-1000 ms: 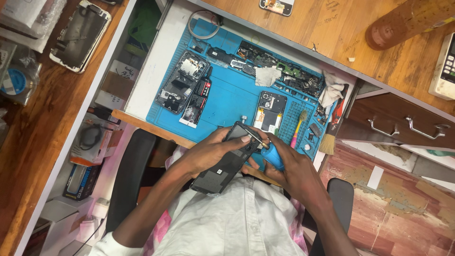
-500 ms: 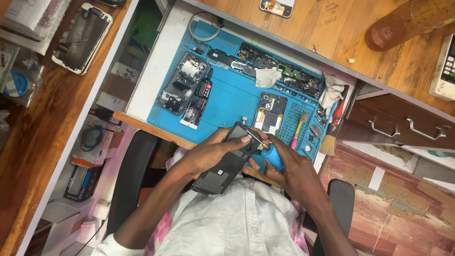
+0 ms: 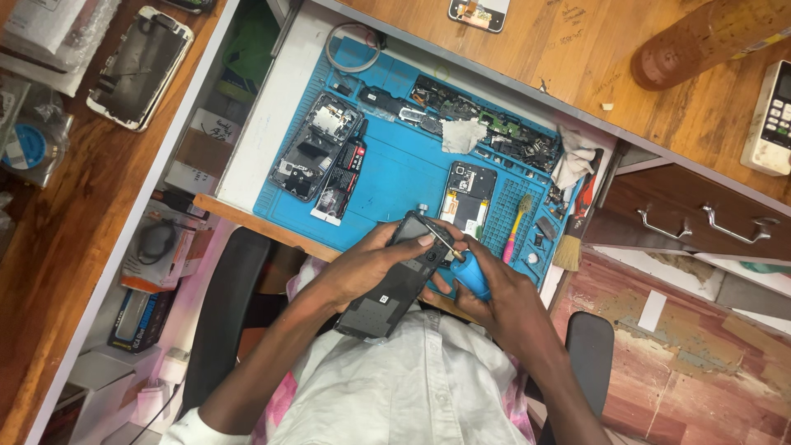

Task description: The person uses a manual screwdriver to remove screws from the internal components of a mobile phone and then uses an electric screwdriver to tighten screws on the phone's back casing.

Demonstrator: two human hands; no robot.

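Observation:
My left hand [image 3: 362, 268] grips a dark opened phone [image 3: 393, 280] from its left side, holding it tilted over my lap at the near edge of the blue work mat [image 3: 395, 177]. My right hand [image 3: 494, 301] is closed around a blue-handled screwdriver [image 3: 468, 272], whose metal tip rests on the phone's upper part near the camera end. Both hands meet over the phone. My white shirt lies just below them.
On the mat lie a stripped phone frame [image 3: 317, 144], another opened phone [image 3: 466, 198], small parts, a cloth [image 3: 464, 134] and a brush [image 3: 515, 222]. A wooden desk holds a phone screen [image 3: 140, 66] at left. Brown drawers [image 3: 692, 222] stand at right.
Hardly anything differs; both hands stay on the phone and screwdriver with only slight shifts.

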